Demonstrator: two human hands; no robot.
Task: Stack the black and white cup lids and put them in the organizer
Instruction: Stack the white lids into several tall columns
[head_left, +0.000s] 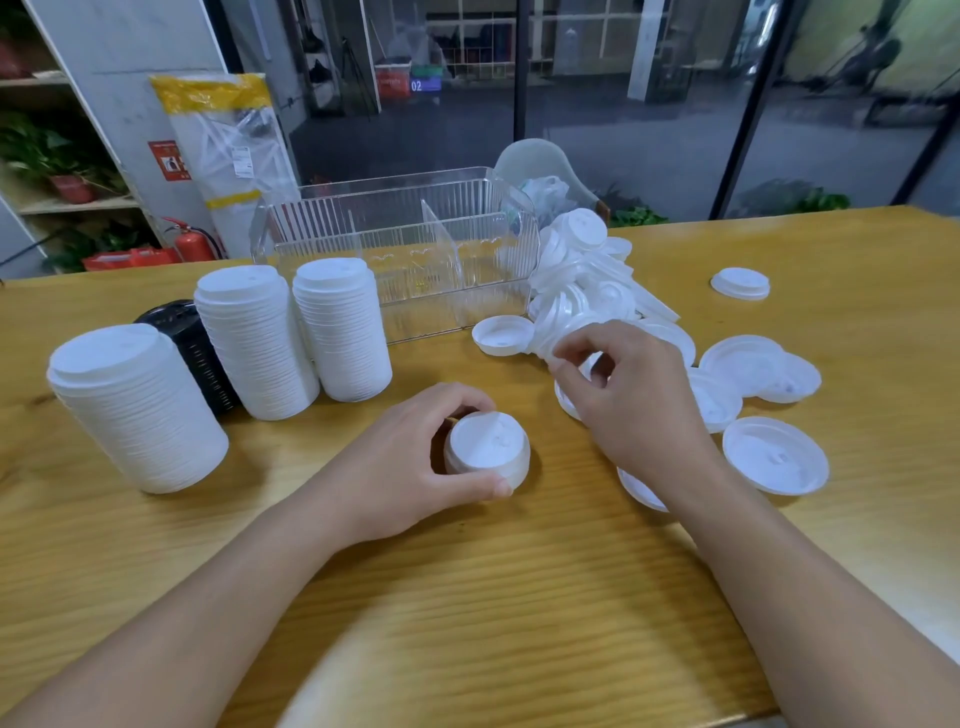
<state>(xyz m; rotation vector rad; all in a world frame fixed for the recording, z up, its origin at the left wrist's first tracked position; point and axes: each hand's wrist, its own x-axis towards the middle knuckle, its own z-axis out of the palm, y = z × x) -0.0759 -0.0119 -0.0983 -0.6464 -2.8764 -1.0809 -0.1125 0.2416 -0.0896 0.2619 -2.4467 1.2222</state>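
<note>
Wooden table (519, 597); glass wall (623, 104) behind; plant shelf (62, 202), fire extinguisher (193, 244) left.

Left hand (415, 457) gripping short lid stack (488, 449), right hand (631, 400) pinching loose white lid (563, 332)

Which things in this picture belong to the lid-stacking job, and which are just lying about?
Part of the job:
white stacks
black stack
loose lids
short stack in left hand
lid in right hand
clear organizer

Just lying about:
fire extinguisher
potted plants
wrapped package
</note>
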